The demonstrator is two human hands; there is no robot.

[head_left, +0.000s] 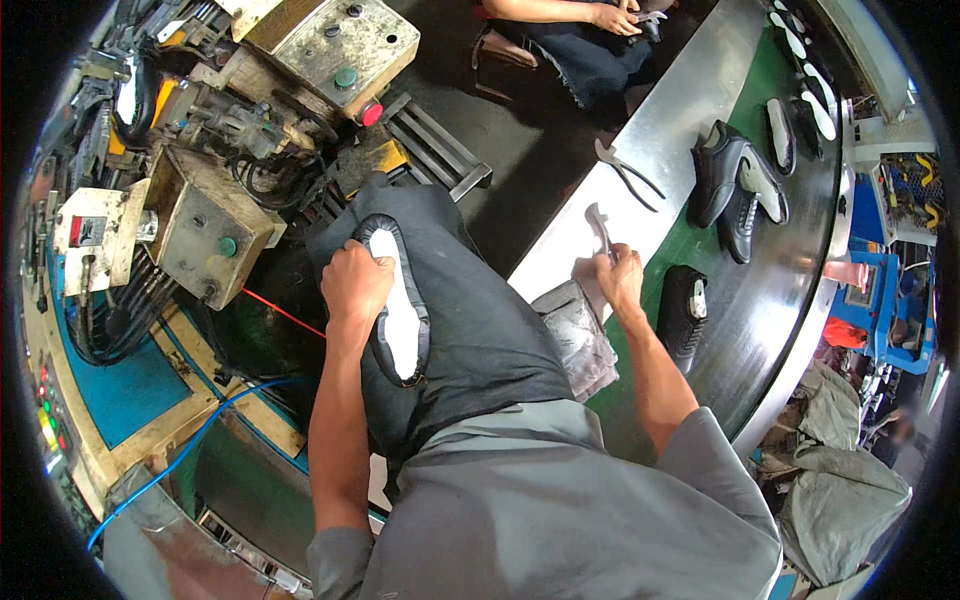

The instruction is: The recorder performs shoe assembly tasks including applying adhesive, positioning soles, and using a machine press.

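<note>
Across my left thigh lies a black shoe upper (402,325), bottom side up, its white insole facing me and the black edge gathered around it. My left hand (357,285) is closed on one side of it. My right hand (620,277), over the white part of the bench, grips a metal hand tool with a curved head, like lasting pincers (598,222); its handles are mostly covered by the fingers. A pair of pincers (628,176) rests farther up the bench. Beneath my right wrist sits a grey cloth-like bundle (578,340).
Black shoes (722,178) and a single shoe (683,315) stand on the green and metal conveyor bench (760,330) to my right. At left are machine control boxes (210,225), hoses and a blue cable (180,463). Another person's hand (612,18) holds a tool at the top.
</note>
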